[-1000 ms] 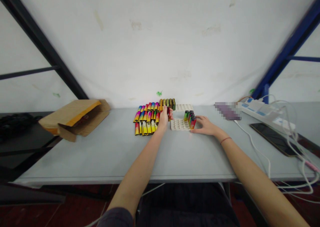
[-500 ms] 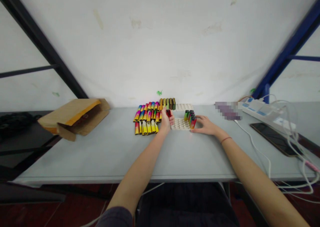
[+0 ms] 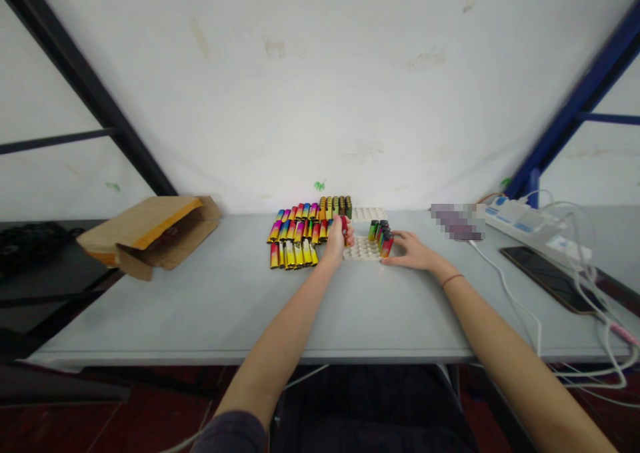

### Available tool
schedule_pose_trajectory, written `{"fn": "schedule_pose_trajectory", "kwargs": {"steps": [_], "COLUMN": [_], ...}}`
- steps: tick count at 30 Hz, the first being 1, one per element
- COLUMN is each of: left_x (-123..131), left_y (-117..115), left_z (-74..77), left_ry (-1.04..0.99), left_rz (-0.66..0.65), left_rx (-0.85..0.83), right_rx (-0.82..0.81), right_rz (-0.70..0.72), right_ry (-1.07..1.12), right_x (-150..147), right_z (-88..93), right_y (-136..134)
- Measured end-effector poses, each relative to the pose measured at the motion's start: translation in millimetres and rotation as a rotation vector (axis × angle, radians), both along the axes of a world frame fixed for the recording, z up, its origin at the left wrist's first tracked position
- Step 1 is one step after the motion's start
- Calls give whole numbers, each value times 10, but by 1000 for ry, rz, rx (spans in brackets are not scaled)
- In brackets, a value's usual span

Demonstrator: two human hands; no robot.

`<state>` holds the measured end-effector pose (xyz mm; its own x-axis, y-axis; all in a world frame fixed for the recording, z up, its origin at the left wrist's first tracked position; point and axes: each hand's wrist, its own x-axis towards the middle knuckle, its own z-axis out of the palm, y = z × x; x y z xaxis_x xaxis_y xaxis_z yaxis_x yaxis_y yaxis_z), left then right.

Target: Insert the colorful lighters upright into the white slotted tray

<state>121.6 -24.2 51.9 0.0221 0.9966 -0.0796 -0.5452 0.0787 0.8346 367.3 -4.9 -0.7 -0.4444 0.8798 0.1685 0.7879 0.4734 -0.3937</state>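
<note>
My left hand [image 3: 336,241] grips a red gradient lighter [image 3: 344,229] upright, just over the left edge of a white silicone-like tray [image 3: 361,249]. Several lighters [image 3: 381,237] with rainbow-gradient bodies stand in that tray's holes. My right hand [image 3: 413,252] lies flat on the table, its fingertips against the tray's right side, next to the nearest standing lighter. Left of my left hand, rows of rainbow-coloured lighters [image 3: 294,237] lie side by side. Behind them a darker row of lighters [image 3: 335,207] stands beside a second white tray [image 3: 369,214].
A grey table [image 3: 200,300] runs across the view. A torn cardboard envelope [image 3: 150,233] lies at its left end. To the right are a blurred-out object [image 3: 456,221], a power strip [image 3: 523,221], a black smartphone [image 3: 545,280] and white cables [image 3: 510,296].
My left hand has moved right with the lighter, from above the lying rows to the tray's left edge. My right hand has stayed in place.
</note>
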Motion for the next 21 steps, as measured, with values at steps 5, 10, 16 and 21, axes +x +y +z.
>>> {"fn": "schedule_pose_trajectory", "kwargs": {"steps": [5, 10, 16, 21], "left_x": [-39, -51, -38, -24], "left_y": [-13, -25, -28, -42], "left_z": [19, 77, 124, 117], "left_ry": [25, 47, 44, 48], "left_rz": [2, 58, 97, 112], "left_rx": [-45, -59, -45, -44], "right_rx": [-6, 3, 3, 16], "right_rz": [10, 15, 14, -12], "right_ry": [-6, -17, -25, -51], "right_x": [1, 5, 5, -35], "right_z": [15, 11, 14, 12], "right_y": [-2, -3, -13, -21]}}
